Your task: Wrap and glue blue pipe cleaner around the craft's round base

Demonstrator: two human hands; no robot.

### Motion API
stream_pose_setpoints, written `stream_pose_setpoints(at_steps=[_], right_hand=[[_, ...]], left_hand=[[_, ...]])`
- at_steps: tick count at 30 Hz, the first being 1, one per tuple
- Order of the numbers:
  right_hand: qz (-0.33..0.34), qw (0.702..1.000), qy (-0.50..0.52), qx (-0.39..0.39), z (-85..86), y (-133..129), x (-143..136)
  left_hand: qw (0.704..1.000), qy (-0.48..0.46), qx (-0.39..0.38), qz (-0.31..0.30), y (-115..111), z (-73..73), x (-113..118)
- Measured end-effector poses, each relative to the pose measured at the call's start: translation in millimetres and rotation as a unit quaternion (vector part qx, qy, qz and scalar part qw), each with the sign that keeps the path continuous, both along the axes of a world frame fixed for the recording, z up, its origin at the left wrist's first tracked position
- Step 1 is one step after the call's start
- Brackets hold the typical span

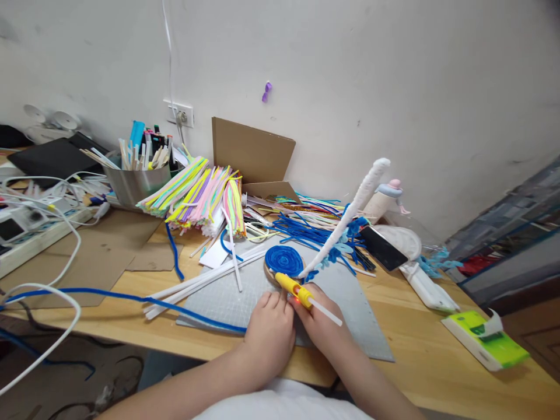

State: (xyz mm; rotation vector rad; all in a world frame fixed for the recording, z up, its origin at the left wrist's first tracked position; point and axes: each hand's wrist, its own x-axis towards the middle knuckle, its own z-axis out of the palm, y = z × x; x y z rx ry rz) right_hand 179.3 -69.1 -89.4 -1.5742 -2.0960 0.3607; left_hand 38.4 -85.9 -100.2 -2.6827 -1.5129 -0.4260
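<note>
My right hand (pixel 321 318) grips a yellow hot glue gun (pixel 289 284), its nozzle pointing away from me and a translucent glue stick (pixel 326 310) jutting from its back. A small red light glows on the gun. Close beside it, my left hand (pixel 272 326) is closed, fingers curled. A long blue pipe cleaner (pixel 188 312) runs from the left into that hand; the grip itself is hidden. Just beyond the hands lies a round blue coil (pixel 283 261) on a brown-edged disc. A white fuzzy stem (pixel 345 224) with blue pieces slants up from beside the coil.
A grey cutting mat (pixel 367 326) lies under the hands. White sticks (pixel 175 296), bundled coloured pipe cleaners (pixel 205 201) and loose blue ones (pixel 301 227) lie around it. A phone (pixel 382 248) and a green tissue pack (pixel 485 338) are rightward; white cables (pixel 74 256) hang left.
</note>
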Motion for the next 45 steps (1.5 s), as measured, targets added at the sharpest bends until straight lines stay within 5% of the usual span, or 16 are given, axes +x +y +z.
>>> stream_pose_setpoints(at_steps=[29,45], right_hand=[[-0.057,0.998,-0.005,-0.002,-15.8,-10,24],[-0.099,0.992,-0.068,0.028,-5.0,-24,32]], left_hand=[[1.0,0.001,0.007,0.02,-1,2.4,1],[1.0,-0.007,0.008,0.014,-1,4.1,0]])
